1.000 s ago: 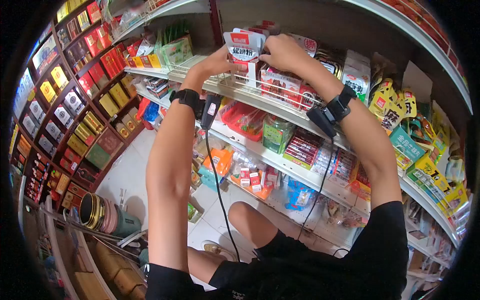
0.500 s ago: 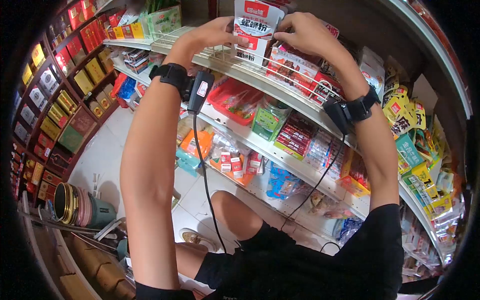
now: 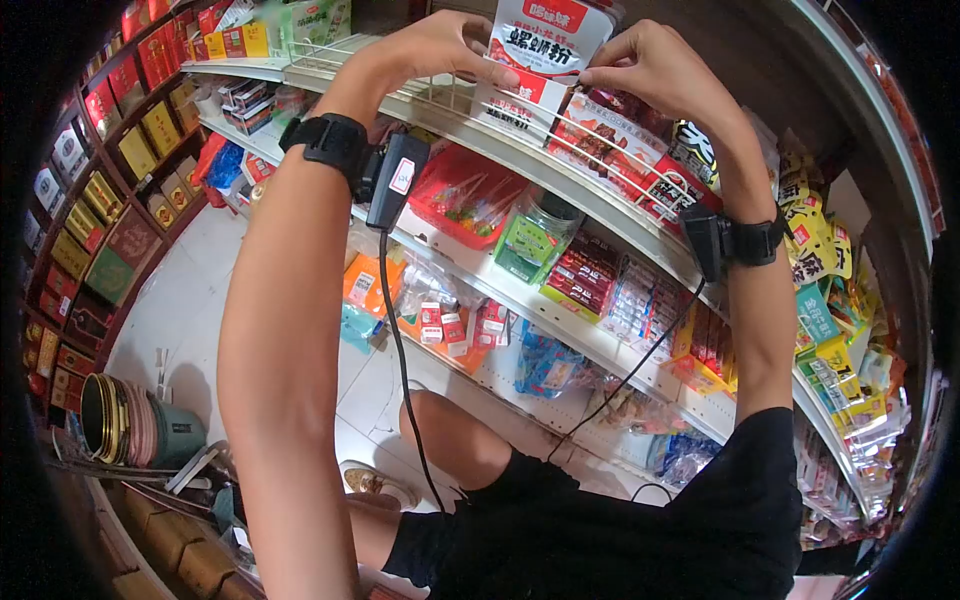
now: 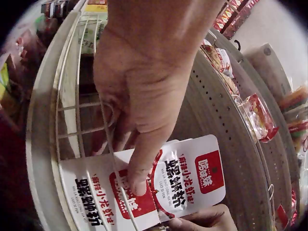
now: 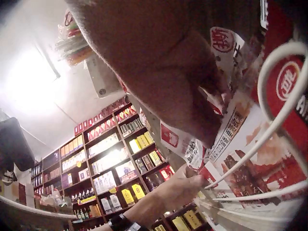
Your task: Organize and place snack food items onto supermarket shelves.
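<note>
Left grip [image 3: 448, 48] and right grip [image 3: 660, 68] — both pinching — hold 1 white-and-red carton [image 3: 545, 42].

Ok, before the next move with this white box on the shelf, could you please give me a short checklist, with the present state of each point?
1. Left grip on the white box: ok, the thumb lies on its front.
2. Right grip at the box: ok, it is at the right edge; how firmly it holds, cannot tell.
3. Printed flap standing up above the front: ok.
4. Front free of the wire rail: not ok, wires run across it.
5. Room on the right: probably not ok, a red box stands close by.
6. Contents of the white box: cannot tell, they are hidden.
</note>
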